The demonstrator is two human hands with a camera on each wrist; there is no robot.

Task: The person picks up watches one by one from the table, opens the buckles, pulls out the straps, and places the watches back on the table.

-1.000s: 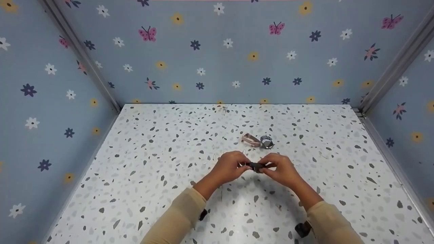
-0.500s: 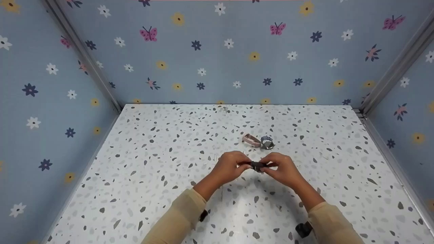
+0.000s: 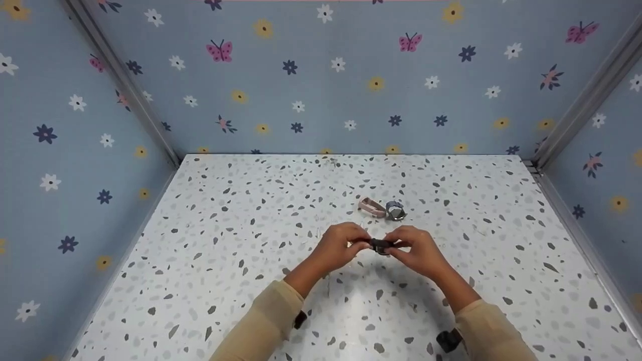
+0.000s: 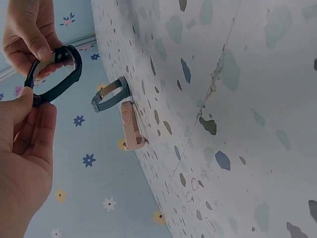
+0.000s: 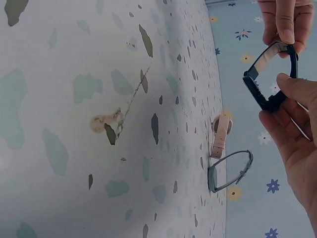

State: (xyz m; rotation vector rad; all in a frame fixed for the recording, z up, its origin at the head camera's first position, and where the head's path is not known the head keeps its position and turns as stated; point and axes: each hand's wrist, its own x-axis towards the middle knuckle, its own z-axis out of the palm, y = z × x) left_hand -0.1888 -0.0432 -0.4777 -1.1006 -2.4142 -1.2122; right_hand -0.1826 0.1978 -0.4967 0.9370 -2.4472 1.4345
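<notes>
Over the middle of the table, both hands hold a black wristwatch (image 3: 381, 245) with its strap looped round. The left hand (image 3: 341, 245) pinches one side of the loop between thumb and fingers. Facing it, the right hand (image 3: 415, 250) pinches the other side. In the right wrist view the slim dark watch case (image 5: 256, 90) hangs at the loop's near side, and the fingers cover part of the band. Just beyond the hands, a pink-banded watch (image 3: 372, 207) lies next to a blue-grey watch (image 3: 395, 211) on the table.
The white speckled table (image 3: 225, 240) meets a blue flowered panel (image 3: 321, 90) at the back, with similar panels on both sides. Dark wrist-worn devices (image 3: 448, 341) show by the beige sleeves (image 3: 266, 321).
Both hands stay in nearly the same place, still holding the black wristwatch, which has tilted slightly. The two watches on the table have not moved.
</notes>
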